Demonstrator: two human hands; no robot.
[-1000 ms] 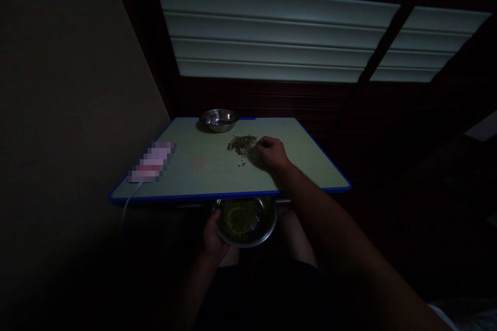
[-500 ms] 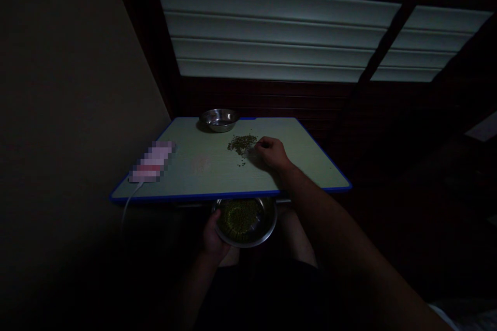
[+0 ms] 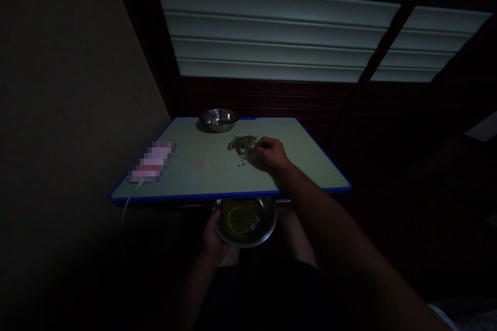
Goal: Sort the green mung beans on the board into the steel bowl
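Note:
A pile of small green beans (image 3: 241,143) lies on a pale green table with a blue rim (image 3: 217,196). My right hand (image 3: 271,153) rests on the table at the pile's right edge, fingers curled and pinched at the beans. Below the table's near edge, my left hand (image 3: 213,239) grips the rim of a steel bowl (image 3: 267,225) filled with green beans and holds it over my lap.
A second, shallow steel bowl (image 3: 219,119) stands at the table's far edge. A pixelated pink object (image 3: 152,161) with a white cable lies at the left side. A wall runs along the left and dark shutters stand behind.
My right hand's fingers have shifted slightly at the edge of the bean pile. The left hand and its bowl have stayed put.

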